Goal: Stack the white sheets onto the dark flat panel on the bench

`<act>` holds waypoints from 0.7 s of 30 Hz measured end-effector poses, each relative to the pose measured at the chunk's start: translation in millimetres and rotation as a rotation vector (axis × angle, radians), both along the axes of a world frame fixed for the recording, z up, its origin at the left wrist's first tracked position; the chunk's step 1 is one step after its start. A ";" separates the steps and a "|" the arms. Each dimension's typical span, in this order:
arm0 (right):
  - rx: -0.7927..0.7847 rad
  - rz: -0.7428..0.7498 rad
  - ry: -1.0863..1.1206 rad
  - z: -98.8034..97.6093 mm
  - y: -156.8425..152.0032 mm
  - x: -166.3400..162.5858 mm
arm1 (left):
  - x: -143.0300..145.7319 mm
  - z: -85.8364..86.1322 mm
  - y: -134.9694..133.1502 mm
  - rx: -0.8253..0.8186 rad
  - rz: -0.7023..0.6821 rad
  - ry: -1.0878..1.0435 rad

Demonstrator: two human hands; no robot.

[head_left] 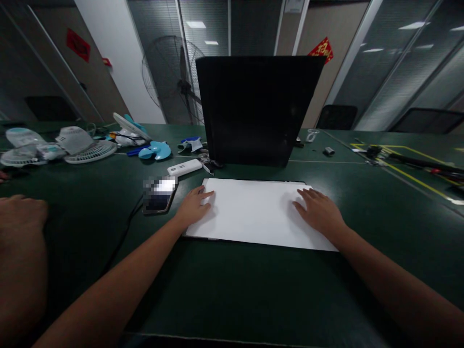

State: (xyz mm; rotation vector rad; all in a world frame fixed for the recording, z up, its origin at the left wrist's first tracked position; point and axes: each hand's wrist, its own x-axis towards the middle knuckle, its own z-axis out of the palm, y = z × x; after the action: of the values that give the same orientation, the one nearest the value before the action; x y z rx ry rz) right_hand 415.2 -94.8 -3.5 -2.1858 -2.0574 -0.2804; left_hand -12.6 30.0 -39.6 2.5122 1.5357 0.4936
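A white sheet of paper [253, 210] lies in front of me, with a thin dark edge showing beneath it along the back. My left hand [194, 207] rests on its left side, thumb and fingers spread. On the right side of the sheet lies my right hand [321, 212], also open and palm down. Behind the paper stands a tall black panel [263, 111] that looks like a blank screen. Whatever lies under the paper is mostly hidden.
Left of the paper are a phone [159, 195] with a cable and a white power bank [184, 167]. Fan parts [90, 147] and blue fan blades [155, 150] lie further left. Another person's arm [21, 261] rests at the left edge. Yellow tape [416, 182] marks the right side.
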 end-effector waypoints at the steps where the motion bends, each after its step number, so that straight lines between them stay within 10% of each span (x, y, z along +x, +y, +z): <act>1: -0.019 -0.095 -0.010 1.7 2.3 12.0 | 0.1 -0.1 0.1 -0.001 0.005 0.000; 6: -0.028 -0.355 0.015 10.9 2.9 41.2 | 2.4 0.4 -0.4 -0.016 0.066 -0.031; 16: -0.023 -0.286 0.093 -1.3 5.6 35.6 | 4.3 7.9 -4.7 -0.019 0.085 -0.039; 21: 0.102 -0.357 0.545 -9.7 14.8 56.7 | 5.0 6.9 -4.7 -0.021 0.092 -0.060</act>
State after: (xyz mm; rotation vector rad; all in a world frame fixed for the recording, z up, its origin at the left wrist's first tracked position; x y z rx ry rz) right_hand 471.9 -80.0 -13.2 -2.2338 -1.3418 0.1643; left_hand -7.6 25.3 -32.7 2.3972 1.6306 0.5578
